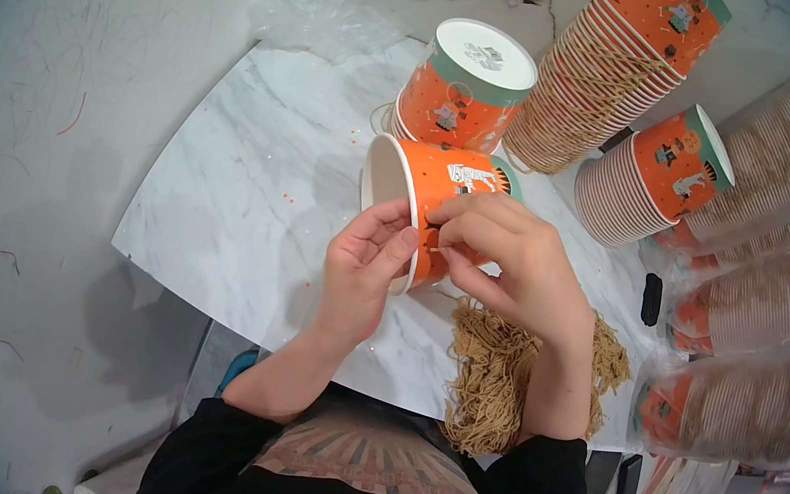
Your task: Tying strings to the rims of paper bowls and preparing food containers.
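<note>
An orange paper bucket (436, 168) with a white rolled rim lies tipped on its side, its mouth turned to the left. My left hand (359, 267) grips that rim, thumb outside and fingers inside the mouth. Against the printed side, my right hand (507, 253) has its thumb and index finger pinched together; whatever is between them is too small to make out. Below my right wrist a heap of tan cord strands (486, 386) spreads on the marble-patterned table (207, 221). Part of the bucket's side is hidden behind my right fingers.
Just behind stands an upside-down orange and green bucket (465, 105). A tall leaning stack of buckets with cord (590, 82) and a shorter stack (652, 177) are at the back right. Plastic-wrapped stacks (761, 299) line the right side. Clear plastic film (322, 9) lies at the back.
</note>
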Available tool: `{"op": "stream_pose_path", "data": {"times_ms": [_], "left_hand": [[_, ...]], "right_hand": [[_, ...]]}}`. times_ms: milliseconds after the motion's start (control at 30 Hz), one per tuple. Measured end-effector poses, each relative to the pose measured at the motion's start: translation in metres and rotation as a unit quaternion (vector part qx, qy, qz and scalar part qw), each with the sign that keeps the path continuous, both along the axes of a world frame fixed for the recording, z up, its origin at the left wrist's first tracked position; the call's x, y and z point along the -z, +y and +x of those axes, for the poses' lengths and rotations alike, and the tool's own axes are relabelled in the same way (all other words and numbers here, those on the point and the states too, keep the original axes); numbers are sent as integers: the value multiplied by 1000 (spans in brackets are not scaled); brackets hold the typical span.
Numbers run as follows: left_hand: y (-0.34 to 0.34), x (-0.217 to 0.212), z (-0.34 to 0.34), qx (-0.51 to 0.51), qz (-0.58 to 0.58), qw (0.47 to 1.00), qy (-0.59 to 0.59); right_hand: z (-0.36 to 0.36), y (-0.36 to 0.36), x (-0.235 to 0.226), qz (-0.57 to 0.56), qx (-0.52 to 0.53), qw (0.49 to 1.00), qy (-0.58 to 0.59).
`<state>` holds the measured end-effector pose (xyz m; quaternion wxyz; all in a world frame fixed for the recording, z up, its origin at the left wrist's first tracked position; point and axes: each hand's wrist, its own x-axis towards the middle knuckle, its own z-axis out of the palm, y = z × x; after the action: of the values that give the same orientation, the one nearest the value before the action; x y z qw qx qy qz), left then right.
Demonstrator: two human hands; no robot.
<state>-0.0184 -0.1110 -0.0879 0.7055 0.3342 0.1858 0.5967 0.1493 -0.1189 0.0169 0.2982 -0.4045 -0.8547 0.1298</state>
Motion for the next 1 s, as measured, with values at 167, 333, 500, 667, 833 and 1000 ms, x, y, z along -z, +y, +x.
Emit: {"op": "stream_pose_path", "data": {"times_ms": [167, 333, 500, 667, 833, 1000], "left_hand": [[-1, 3, -1, 31, -10, 999, -27], [-3, -3, 0, 33, -5, 999, -15], [-2, 7, -2, 54, -10, 998, -4], [-7, -15, 5, 30, -61, 997, -47], [-4, 9, 1, 62, -31, 997, -43], [-5, 4, 2, 71, -71, 992, -82]], "right_hand": [[-1, -2, -2, 8, 3, 1000, 7], [1, -3, -2, -19, 7, 999, 27], [-1, -1, -3, -30, -1, 999, 34], [0, -3, -3, -39, 10, 999, 32], [2, 0, -2, -25, -1, 999, 38], [5, -2, -5, -58, 14, 998, 35]]}}
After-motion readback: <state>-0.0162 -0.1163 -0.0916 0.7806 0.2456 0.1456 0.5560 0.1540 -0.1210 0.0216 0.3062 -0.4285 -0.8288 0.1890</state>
